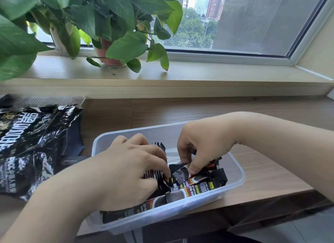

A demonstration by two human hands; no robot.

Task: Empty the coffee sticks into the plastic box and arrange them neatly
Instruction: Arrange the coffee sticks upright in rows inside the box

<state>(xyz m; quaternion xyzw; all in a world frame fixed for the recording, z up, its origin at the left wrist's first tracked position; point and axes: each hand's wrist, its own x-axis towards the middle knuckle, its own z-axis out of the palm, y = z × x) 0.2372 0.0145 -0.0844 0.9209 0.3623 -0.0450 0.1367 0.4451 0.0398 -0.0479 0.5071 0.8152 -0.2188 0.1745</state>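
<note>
At the left of the frame the black coffee bag (pixel 32 145) lies crumpled and fairly flat on the wooden desk (pixel 180 109). Its top edge overlaps what looks like a clear lid (pixel 48 100) in the upper left. The bag seems to have been emptied, so step 1 of the task is probably done, though I cannot tell whether any sticks are left inside it.

Towards the lower centre, the left hand (pixel 130 170) reaches into the plastic box (pixel 144 129). Its fingers are curled around a bundle of sticks at the box's left side, and some of these stand on end against the far wall.

The coffee sticks (pixel 198 185) fill the lower middle of the box and are not in order. They cross each other at different angles, some flat and some tilted, and 1 lies slanted along the near wall. The far right part of the box floor is bare.

Right of centre, the right hand (pixel 204 148) comes down into the box from the right. Its thumb and fingers pinch 1 stick near the top of the heap.

By my reading, the 2 hands are in the middle of the tidying step. The loose sticks have yet to be gathered, turned the same way and laid in rows, so a good share of the arranging remains.
</note>
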